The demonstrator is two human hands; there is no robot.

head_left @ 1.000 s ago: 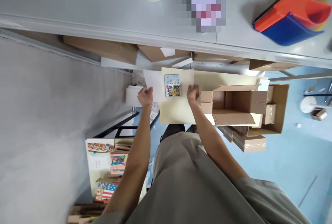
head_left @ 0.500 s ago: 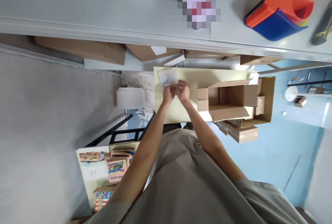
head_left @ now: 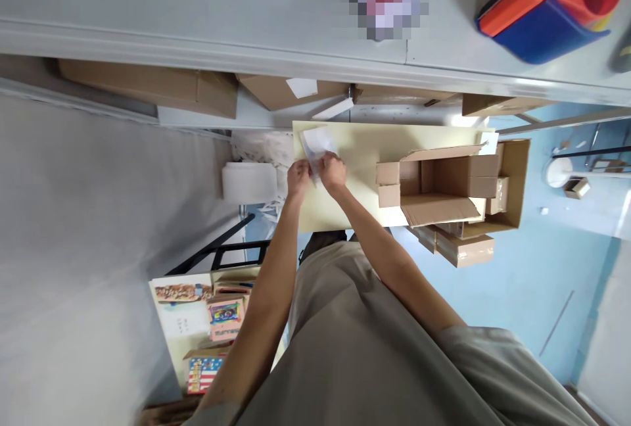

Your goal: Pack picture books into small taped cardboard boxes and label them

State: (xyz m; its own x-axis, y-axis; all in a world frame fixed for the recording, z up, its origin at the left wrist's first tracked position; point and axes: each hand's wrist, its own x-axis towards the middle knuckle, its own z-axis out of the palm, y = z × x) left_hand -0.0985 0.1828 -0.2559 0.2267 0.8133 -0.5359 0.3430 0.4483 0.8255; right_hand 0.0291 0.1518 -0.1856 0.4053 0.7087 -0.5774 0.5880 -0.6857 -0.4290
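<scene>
A thin, whitish, see-through plastic bag (head_left: 317, 139) lies at the left end of the pale yellow tabletop (head_left: 357, 150). My right hand (head_left: 333, 171) is closed on its near part, fingers curled over it. Beside it, my left hand (head_left: 298, 178) pinches at the bag's near left edge, close to the table's left edge. The fingertips are partly hidden, and what is inside the bag cannot be made out. To the right of my hands stands an open cardboard box (head_left: 434, 179) with its flaps folded outward.
A grey shelf (head_left: 197, 5) crosses above, bearing an orange and blue tape dispenser (head_left: 547, 12). Several cardboard boxes sit under it. A larger open carton (head_left: 517, 183) is at the right. A white bin (head_left: 249, 181) stands left, and a side table (head_left: 170, 340) holds packaged goods.
My left hand has moved left, away from the right hand. My right hand has shifted slightly left and down over the bag, which now looks more folded and tilted.
</scene>
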